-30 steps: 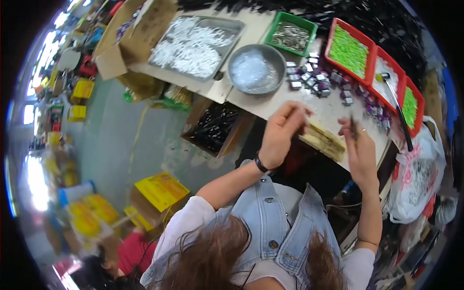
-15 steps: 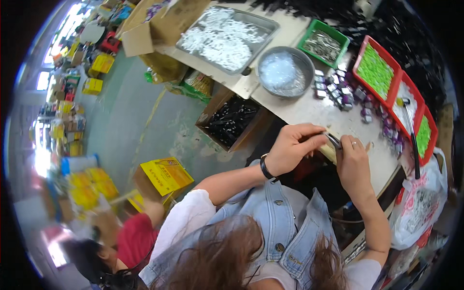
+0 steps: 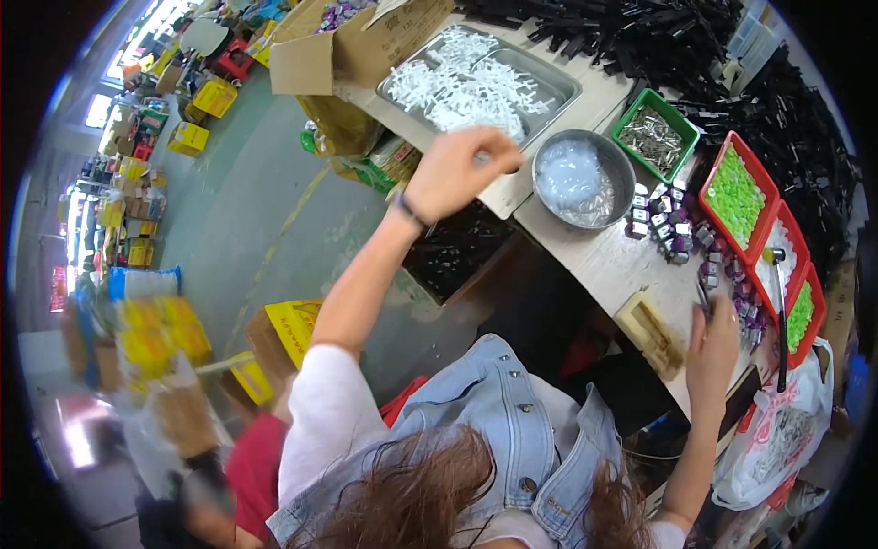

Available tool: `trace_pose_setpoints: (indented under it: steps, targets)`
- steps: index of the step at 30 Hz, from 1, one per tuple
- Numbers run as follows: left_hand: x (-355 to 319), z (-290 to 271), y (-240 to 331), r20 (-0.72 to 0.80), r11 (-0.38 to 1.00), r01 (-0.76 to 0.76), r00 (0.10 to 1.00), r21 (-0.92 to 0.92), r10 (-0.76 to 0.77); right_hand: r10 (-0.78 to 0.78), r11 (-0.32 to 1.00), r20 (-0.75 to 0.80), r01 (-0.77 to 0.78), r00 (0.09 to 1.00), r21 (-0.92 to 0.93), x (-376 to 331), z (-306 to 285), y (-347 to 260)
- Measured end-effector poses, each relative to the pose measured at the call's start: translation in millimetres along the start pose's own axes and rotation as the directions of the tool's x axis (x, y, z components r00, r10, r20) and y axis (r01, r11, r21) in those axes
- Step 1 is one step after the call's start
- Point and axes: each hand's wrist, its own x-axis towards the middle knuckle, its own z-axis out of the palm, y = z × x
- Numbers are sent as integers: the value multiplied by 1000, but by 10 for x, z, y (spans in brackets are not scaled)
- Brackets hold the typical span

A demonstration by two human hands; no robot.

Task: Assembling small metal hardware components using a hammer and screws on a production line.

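The left hand is stretched far out over the near edge of a steel tray heaped with small white plastic pieces; its fingers are curled loosely and blurred, so whether they grip anything cannot be told. The right hand rests at the near right of the worktable, fingers extended upward and pinching a thin dark part, just right of a small tan wooden jig. A round steel bowl sits between the hands.
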Motion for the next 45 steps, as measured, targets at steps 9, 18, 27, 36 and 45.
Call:
trace_pose_setpoints:
  steps: [9, 18, 27, 36, 45]
  targets:
    - [2957, 797, -655, -162, 782, 39, 983, 623, 80, 166, 940, -92, -185, 982, -287, -463, 245, 948]
    - [3648, 411, -1524, -70, 702, 21, 997, 712, 41, -137, 675, -525, 467, 840, 571, -609, -1618, 264]
    - [2930, 97, -835, -233, 944, -275, 921, 184, 313, -642, -181, -660, 759, 390, 625, -1049, -2012, -195]
    - [407, 1238, 747, 299, 892, -288, 868, -347, 397, -328, 803, 199, 162, 923, 574, -738, -805, 52]
    - [-260, 1964, 768, 138, 854, -399, 876, -334, 463, -162, 961, -155, 192, 975, 200, -693, 247, 261]
